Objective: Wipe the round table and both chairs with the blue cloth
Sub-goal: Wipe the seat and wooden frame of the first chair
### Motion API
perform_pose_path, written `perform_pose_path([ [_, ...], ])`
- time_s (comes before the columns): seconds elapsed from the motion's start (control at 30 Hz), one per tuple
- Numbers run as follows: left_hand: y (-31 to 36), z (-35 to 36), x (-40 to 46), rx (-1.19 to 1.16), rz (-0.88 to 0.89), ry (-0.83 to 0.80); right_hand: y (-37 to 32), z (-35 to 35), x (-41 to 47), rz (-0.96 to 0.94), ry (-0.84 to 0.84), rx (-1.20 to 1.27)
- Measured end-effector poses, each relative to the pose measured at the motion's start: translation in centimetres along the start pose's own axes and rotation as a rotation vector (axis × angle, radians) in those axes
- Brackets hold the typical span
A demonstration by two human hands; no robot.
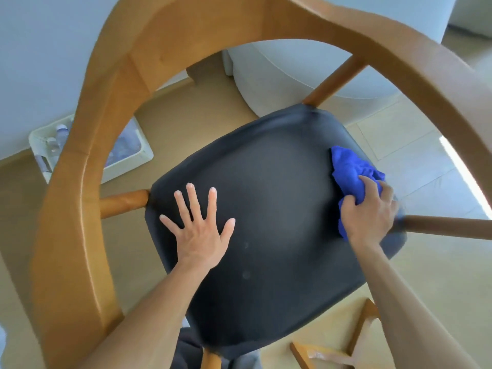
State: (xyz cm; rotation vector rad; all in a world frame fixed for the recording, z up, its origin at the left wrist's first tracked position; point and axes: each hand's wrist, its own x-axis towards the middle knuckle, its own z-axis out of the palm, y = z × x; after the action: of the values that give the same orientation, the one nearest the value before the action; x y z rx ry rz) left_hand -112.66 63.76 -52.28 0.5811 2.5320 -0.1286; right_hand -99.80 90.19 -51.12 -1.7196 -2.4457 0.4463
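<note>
I look straight down on a wooden chair whose curved backrest [80, 161] arcs around a black padded seat [271, 214]. My left hand [199, 230] lies flat on the left part of the seat, fingers spread and straight. At the seat's right edge my right hand [370, 214] grips a bunched blue cloth [348, 169] and holds it against the cushion, next to a wooden spindle [447, 226]. The round table and the second chair are not clearly in view.
A white plastic bin [127, 161] with bottles stands on the floor at the left, partly behind the backrest. A pale rounded piece of furniture [292, 75] sits beyond the chair. Wooden frame pieces [346, 352] show at the bottom right, over light floor tiles [415, 155].
</note>
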Motion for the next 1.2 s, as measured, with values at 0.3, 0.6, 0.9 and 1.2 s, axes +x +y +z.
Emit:
perform_pose_path([
  [0.3,0.2,0.1,0.1,0.015,-0.010,-0.039,-5.0,2.9,-9.6,-0.595,-0.061,-0.013],
  [0.6,0.3,-0.7,-0.1,0.044,-0.031,-0.046,4.7,-0.8,-1.3,-0.739,-0.014,-0.118],
  [0.9,0.2,-1.2,-0.1,0.012,-0.012,-0.043,-0.7,0.7,-6.1,-0.031,0.063,0.012],
  [1.2,-2.4,-5.1,0.8,-0.344,0.062,-0.079,-8.9,3.6,-23.4,-0.486,-0.168,0.116],
])
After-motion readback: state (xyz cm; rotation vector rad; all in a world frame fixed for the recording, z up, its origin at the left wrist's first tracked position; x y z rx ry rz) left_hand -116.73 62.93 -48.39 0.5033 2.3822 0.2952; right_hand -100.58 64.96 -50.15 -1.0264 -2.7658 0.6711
